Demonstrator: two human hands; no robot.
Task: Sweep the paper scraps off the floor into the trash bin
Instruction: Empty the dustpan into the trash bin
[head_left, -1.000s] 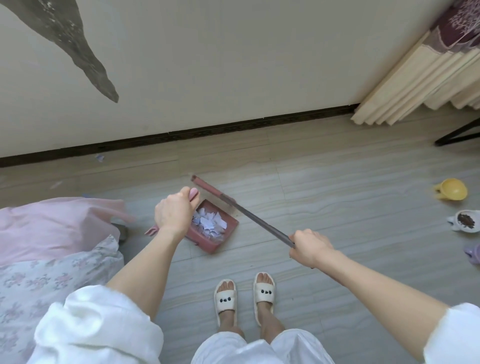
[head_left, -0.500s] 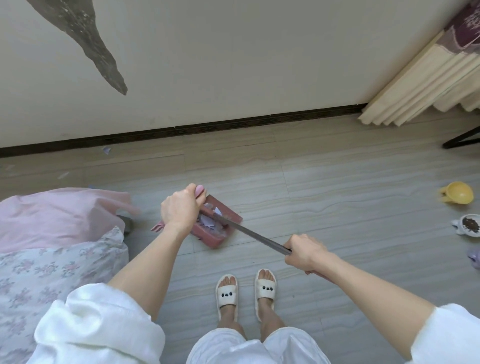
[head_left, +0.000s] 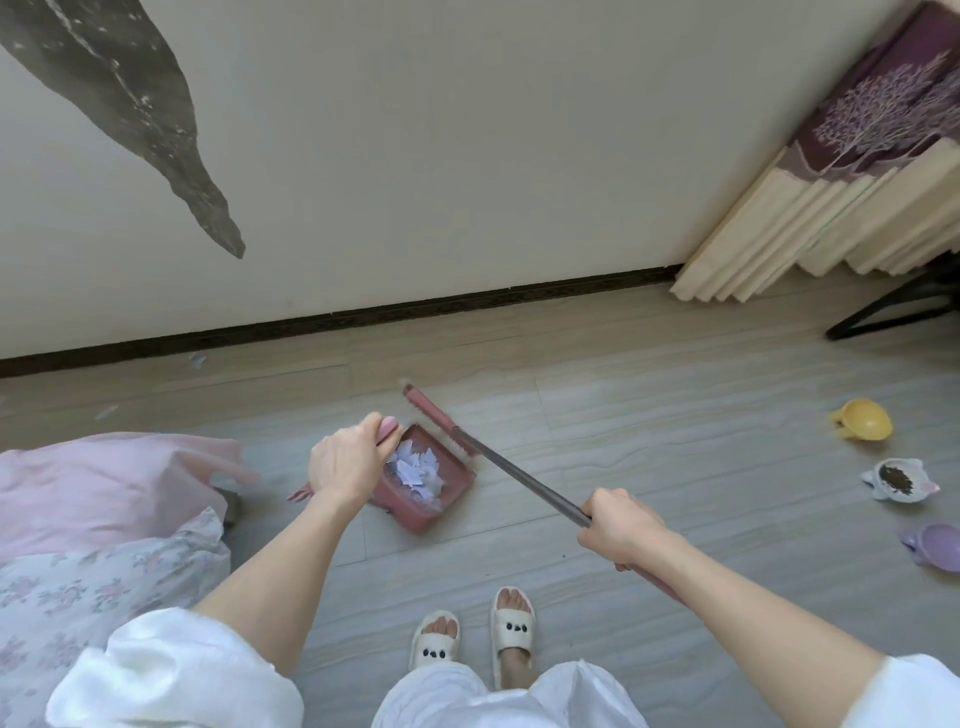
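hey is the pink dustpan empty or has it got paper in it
Not empty. A heap of white paper scraps lies inside the pink plastic dustpan, whose handle the left hand grips.

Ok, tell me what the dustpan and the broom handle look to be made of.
Dustpan: likely moulded plastic, matte dusty pink, with ribbed grooves inside.
Broom handle: probably metal, a thin grey tube with a dull sheen, though painted plastic can't be ruled out.

I see a cream wall with a dark grey patch far left, dark baseboard, pale wood-look floor, cream-and-purple curtain far right, pink bedding near left.
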